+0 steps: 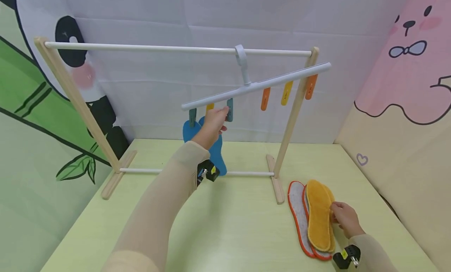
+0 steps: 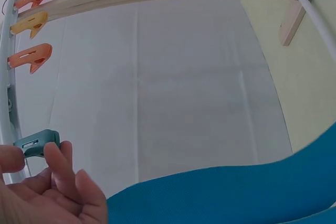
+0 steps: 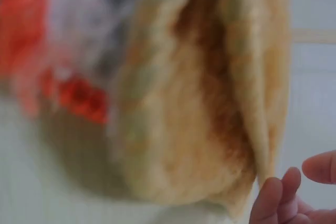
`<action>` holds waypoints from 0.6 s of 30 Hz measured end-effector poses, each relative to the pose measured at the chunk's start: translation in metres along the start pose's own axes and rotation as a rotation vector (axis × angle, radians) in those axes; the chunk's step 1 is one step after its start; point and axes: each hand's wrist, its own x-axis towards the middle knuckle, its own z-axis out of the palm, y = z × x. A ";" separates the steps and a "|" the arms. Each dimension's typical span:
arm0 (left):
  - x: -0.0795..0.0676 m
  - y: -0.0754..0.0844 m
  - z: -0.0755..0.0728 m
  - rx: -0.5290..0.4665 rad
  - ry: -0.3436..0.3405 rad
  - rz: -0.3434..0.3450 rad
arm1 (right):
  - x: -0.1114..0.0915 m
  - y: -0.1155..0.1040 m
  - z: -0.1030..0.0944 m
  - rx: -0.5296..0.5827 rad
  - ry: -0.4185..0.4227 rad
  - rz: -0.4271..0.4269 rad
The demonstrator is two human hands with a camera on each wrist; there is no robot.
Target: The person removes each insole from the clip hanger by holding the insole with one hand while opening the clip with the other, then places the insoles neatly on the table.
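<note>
My left hand (image 1: 210, 125) reaches up to a white hanger (image 1: 267, 83) and pinches a teal clothespin (image 2: 38, 142) on it between thumb and fingers. Behind that hand, a pair of blue insoles (image 1: 217, 156) hangs from the hanger's left end, one under another teal clothespin (image 1: 192, 117). Low on the right, my right hand (image 1: 346, 218) touches the edge of the upper pair of yellow fluffy insoles (image 1: 318, 213). In the right wrist view its thumb stands apart from the fingertips (image 3: 269, 195). Grey insoles with red edging (image 1: 297, 209) lie partly under the yellow ones.
The hanger tilts, right end higher, hooked on the white top rail (image 1: 148, 47) of a wooden rack (image 1: 294, 119). Orange clothespins (image 1: 265, 99) and a yellow clothespin (image 1: 287, 93) hang from its right half. The rack's feet (image 1: 276, 182) stand on the pale table (image 1: 225, 233).
</note>
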 end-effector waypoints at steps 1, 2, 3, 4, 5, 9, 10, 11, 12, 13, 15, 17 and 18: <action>0.001 -0.001 0.000 0.003 -0.001 -0.003 | 0.000 -0.002 0.001 -0.005 0.004 -0.007; 0.001 -0.002 -0.001 0.002 -0.003 -0.009 | -0.001 -0.005 0.001 -0.010 0.007 -0.017; 0.001 -0.003 -0.001 0.003 -0.003 -0.014 | -0.001 -0.007 0.002 -0.015 0.010 -0.026; 0.002 -0.004 -0.001 0.008 -0.002 -0.017 | -0.002 -0.010 0.004 -0.017 0.012 -0.042; 0.003 -0.005 -0.002 0.013 0.000 -0.022 | -0.002 -0.013 0.005 -0.015 0.014 -0.055; 0.010 -0.010 -0.006 0.028 0.021 -0.041 | -0.006 -0.024 0.012 -0.003 0.014 -0.101; 0.011 -0.011 -0.008 0.032 0.028 -0.042 | -0.007 -0.026 0.013 0.001 0.014 -0.111; 0.013 -0.013 -0.009 0.036 0.035 -0.042 | -0.007 -0.029 0.015 -0.001 0.016 -0.115; 0.015 -0.014 -0.011 0.039 0.046 -0.039 | -0.008 -0.031 0.016 0.001 0.015 -0.118; 0.016 -0.014 -0.013 0.040 0.057 -0.036 | -0.009 -0.032 0.018 0.003 0.016 -0.120; 0.018 -0.016 -0.018 0.037 0.085 -0.019 | -0.009 -0.035 0.020 -0.001 0.016 -0.122; 0.020 -0.018 -0.023 0.034 0.117 0.007 | -0.009 -0.037 0.022 0.005 0.020 -0.130; 0.020 -0.018 -0.025 0.027 0.136 0.020 | -0.009 -0.039 0.023 0.008 0.018 -0.131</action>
